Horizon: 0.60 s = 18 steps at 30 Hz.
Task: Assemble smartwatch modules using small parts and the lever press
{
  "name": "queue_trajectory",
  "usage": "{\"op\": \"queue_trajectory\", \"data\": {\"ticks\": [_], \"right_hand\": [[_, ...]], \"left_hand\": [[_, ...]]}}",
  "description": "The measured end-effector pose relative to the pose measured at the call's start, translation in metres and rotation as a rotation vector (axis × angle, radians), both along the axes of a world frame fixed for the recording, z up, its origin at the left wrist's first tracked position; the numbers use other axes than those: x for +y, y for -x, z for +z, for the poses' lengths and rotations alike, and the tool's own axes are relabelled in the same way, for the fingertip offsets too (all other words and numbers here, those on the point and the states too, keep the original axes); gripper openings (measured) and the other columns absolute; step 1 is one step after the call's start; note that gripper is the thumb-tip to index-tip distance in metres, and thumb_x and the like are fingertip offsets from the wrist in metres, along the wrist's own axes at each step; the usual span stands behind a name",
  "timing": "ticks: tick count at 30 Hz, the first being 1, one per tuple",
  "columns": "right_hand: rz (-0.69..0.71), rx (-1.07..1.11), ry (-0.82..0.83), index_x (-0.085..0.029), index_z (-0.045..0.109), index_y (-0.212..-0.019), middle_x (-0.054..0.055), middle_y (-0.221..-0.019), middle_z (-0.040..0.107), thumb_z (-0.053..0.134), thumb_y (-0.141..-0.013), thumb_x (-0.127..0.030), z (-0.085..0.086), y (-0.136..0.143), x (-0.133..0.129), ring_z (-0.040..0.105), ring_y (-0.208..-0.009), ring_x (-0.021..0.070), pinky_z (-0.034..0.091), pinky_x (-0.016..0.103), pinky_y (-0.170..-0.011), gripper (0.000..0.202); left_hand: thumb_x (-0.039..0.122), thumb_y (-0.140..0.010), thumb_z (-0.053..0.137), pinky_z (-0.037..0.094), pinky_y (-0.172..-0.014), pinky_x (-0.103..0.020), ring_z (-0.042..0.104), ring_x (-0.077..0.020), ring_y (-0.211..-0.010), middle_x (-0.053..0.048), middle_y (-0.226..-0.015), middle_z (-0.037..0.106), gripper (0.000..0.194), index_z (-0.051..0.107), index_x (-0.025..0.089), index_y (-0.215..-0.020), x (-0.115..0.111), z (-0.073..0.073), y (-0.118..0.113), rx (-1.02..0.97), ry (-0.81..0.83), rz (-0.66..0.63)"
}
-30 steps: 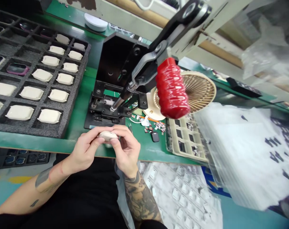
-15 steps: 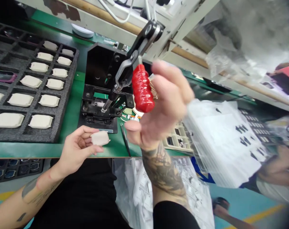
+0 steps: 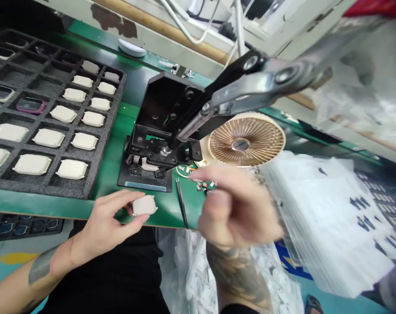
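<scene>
Between the thumb and fingers of my left hand (image 3: 114,220) is a cream rounded-rectangular case (image 3: 144,205) with small lugs at its corners. It is held over the front edge of the green bench, just in front of a black toggle press (image 3: 171,104). Another cream piece (image 3: 149,165) shows inside the press fixture. The press's metal lever (image 3: 266,85) reaches up and right to a red handle (image 3: 374,8), blurred at the top edge. My right hand (image 3: 237,207) is blurred, its index finger stretched out and nothing visible in it, near small loose parts (image 3: 204,185) and black tweezers (image 3: 181,203).
A dark foam tray (image 3: 96,170) with several cream cases stands at left. Behind my right hand is a fan (image 3: 246,139) with a gold grille. Clear plastic sheets (image 3: 328,222) with small black pieces lie at right. White cables (image 3: 191,35) hang above.
The red handle has swung from hanging down to up and right. My right hand has dropped away from it. My left hand still holds the case, and the view has shifted.
</scene>
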State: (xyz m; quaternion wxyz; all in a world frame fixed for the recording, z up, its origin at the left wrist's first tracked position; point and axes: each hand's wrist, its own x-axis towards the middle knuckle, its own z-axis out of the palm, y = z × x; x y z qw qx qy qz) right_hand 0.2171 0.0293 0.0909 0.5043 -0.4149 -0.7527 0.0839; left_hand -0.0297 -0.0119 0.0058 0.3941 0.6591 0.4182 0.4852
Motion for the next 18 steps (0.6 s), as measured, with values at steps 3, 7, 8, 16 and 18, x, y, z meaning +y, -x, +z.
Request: {"op": "queue_trajectory", "data": {"ticks": [3,7,8,16,18], "right_hand": [[0.199,-0.317,0.06,-0.024,0.073,-0.145,0.01,-0.13,0.084,0.065,-0.109,-0.018,-0.034,0.005,-0.006,0.083,-0.12,0.0273,0.074,0.051,-0.104,0.038],[0.161,-0.557,0.214,-0.016,0.055,-0.165,0.022,-0.162,0.065,0.053,-0.113,-0.017,-0.077,0.017,0.014,0.062,-0.156,0.0353,0.057,0.065,-0.129,0.052],[0.144,-0.583,0.243,-0.014,0.056,-0.164,0.023,-0.159,0.066,0.049,-0.113,-0.015,-0.084,0.021,0.021,0.064,-0.153,0.0358,0.058,0.065,-0.128,0.051],[0.075,-0.398,0.279,-0.02,0.071,-0.143,0.015,-0.135,0.078,0.049,-0.115,-0.018,-0.089,0.035,0.032,0.075,-0.131,0.0296,0.066,0.05,-0.114,0.035],[0.116,-0.302,0.242,-0.026,0.063,-0.157,0.012,-0.147,0.074,0.051,-0.115,-0.016,-0.082,0.028,0.015,0.071,-0.14,0.0258,0.064,0.046,-0.12,0.044]], "left_hand": [[0.019,-0.096,0.087,0.063,-0.071,-0.025,0.074,-0.0156,-0.073,-0.004,-0.097,0.084,0.032,0.08,0.023,-0.127,0.001,0.002,0.004,0.04,-0.137,0.018],[0.016,-0.093,0.089,0.067,-0.077,-0.025,0.08,-0.0179,-0.079,-0.005,-0.1,0.086,0.035,0.081,0.022,-0.127,0.002,0.004,0.001,0.028,-0.238,0.037],[0.016,-0.093,0.09,0.068,-0.08,-0.025,0.082,-0.019,-0.082,-0.006,-0.102,0.087,0.037,0.082,0.023,-0.128,0.001,0.005,0.0,0.018,-0.239,0.036],[0.015,-0.095,0.088,0.066,-0.073,-0.03,0.077,-0.0215,-0.09,-0.011,-0.132,0.078,0.062,0.076,0.031,-0.153,-0.015,0.009,0.008,0.109,-0.281,0.14],[0.016,-0.097,0.087,0.064,-0.075,-0.031,0.074,-0.0198,-0.084,-0.011,-0.13,0.076,0.07,0.069,0.033,-0.162,-0.011,0.008,0.011,0.207,-0.335,0.187]]}}
